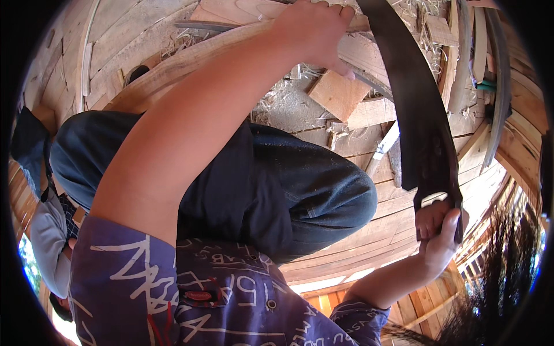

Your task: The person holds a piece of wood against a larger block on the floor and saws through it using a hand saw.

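My right hand [437, 228] grips the handle of a handsaw [418, 109]. Its long, dark blade reaches up past the top edge of the view, where the tip is cut off. At the top middle, my left hand [317, 34] is closed over a long wooden plank [173, 75], fingers across its upper side and thumb low on the near side. The saw blade passes just to the right of the plank's end; whether its teeth touch the wood I cannot tell. My left forearm covers part of the plank, which runs off to the left.
A square wood offcut [339, 95] lies below my left hand among curly shavings. A tool with a whitish part [385, 143] rests near my knee [346, 190]. Strips of timber [496, 75] stand along the right. Another person's sleeve [49, 242] shows at the far left.
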{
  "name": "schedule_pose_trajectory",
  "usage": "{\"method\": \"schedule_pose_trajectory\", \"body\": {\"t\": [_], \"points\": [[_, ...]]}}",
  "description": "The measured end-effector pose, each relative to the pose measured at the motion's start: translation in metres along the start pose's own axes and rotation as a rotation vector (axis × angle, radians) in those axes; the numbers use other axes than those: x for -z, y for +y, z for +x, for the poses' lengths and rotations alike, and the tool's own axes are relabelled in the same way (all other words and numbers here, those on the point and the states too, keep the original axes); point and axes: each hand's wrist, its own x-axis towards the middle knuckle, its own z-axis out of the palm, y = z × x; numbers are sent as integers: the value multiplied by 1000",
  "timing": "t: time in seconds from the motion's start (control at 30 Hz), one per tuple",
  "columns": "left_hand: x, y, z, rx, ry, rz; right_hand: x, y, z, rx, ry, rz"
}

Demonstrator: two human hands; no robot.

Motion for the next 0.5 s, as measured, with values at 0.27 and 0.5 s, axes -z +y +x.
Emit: {"method": "schedule_pose_trajectory", "body": {"t": [0.27, 0.5], "points": [[5, -3, -2, -2, 47, -11, 40, -25, -91, 90, -48, -39], [9, -4, -3, -1, 41, 82, -14, 12, -11, 105, 169, -207]]}}
